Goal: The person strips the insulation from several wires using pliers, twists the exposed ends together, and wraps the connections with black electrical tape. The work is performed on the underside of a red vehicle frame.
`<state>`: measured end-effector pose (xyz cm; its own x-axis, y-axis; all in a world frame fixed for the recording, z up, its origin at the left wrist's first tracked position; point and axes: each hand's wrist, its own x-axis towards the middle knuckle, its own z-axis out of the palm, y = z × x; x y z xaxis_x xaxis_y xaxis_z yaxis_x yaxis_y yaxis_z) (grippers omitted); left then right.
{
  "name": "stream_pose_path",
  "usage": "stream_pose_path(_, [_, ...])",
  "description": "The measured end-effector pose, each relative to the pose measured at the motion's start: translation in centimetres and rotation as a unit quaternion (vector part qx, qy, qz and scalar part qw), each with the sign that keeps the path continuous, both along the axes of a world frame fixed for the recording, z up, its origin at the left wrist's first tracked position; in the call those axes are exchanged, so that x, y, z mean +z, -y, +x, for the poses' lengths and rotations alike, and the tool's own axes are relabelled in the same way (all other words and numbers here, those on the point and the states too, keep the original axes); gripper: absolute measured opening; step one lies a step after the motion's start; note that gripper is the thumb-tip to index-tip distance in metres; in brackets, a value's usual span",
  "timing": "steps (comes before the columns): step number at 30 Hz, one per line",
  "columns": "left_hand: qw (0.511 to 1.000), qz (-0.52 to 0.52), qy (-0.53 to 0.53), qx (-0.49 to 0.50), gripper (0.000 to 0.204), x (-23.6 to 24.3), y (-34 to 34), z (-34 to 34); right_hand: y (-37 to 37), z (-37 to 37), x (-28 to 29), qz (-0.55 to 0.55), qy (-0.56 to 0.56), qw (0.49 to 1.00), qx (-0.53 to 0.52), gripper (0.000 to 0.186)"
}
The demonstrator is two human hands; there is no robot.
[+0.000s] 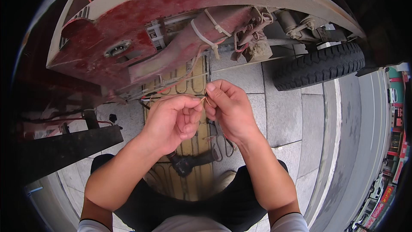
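Observation:
Both my hands meet in front of the underside of a dusty red vehicle body (141,21). Between the thumb and finger of my left hand (174,120) is the end of a thin, light-coloured wire (203,99). Close beside it, my right hand (229,109) pinches the wires where they come together, its thumb on top. A black cable (209,71) runs down from the red frame into my right hand. Left of the hands, a red wire (171,85) stretches along the frame's lower edge. The fingertips partly hide the wire ends.
Below my hands, a dark power drill (183,166) lies on yellow tactile paving (189,146), with scissors-like handles (217,149) beside it. A black tyre (322,65) stands right. White cable ties (201,33) wrap the red frame beam. A black beam (68,150) juts in from the left.

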<state>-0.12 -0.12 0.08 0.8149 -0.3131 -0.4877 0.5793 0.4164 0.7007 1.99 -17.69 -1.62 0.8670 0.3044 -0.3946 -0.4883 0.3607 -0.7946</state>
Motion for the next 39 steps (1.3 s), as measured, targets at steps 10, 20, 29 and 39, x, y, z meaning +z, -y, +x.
stream_pose_path(10, [0.651, 0.497, 0.571, 0.061, 0.041, -1.5, 1.3, -1.0, 0.2, 0.0, 0.1, 0.023, -0.008, 1.0, -0.012, 0.023])
stream_pose_path(20, [0.998, -0.054, -0.032, 0.002, 0.019, -0.9, 0.1, -0.8, -0.2, 0.0, -0.1, -0.006, 0.017, 1.0, 0.004, 0.023])
stream_pose_path(29, [0.718, 0.599, 0.353, 0.006, 0.017, -3.7, -3.0, -3.1, 0.6, 0.2, -0.2, 0.068, -0.006, 0.998, -0.001, 0.019])
stream_pose_path(39, [0.637, 0.708, 0.306, 0.007, 0.034, -8.1, -7.2, -3.5, 1.3, 0.8, 0.6, 0.175, -0.063, 0.983, 0.01, 0.022])
